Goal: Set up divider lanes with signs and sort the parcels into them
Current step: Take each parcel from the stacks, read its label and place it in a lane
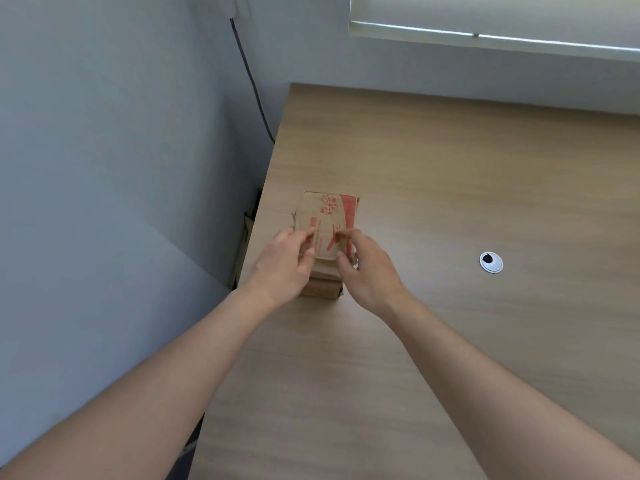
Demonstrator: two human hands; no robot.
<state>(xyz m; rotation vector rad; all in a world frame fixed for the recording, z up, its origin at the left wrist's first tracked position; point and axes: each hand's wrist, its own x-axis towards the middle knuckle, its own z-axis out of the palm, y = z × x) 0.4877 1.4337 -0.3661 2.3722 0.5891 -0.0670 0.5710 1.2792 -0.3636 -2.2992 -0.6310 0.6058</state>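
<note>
Here the parcel stack (pixel 325 237) sits pinched between left hand (pixel 284 265) and right hand (pixel 367 271).

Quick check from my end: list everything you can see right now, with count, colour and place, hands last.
parcel stack: count unclear, brown cardboard, near the desk's left edge
top parcel: one, brown with red print, on the stack, held at its near end
desk: one, light wood grain, fills the right and centre
cable grommet: one, white with a dark hole, set in the desk right of the stack
cable: one, dark, runs down the wall behind the desk's far left corner
window blind: one, pale, top right
wall: grey-blue, left
left hand: grips the top parcel's left side
right hand: grips its right side
</note>
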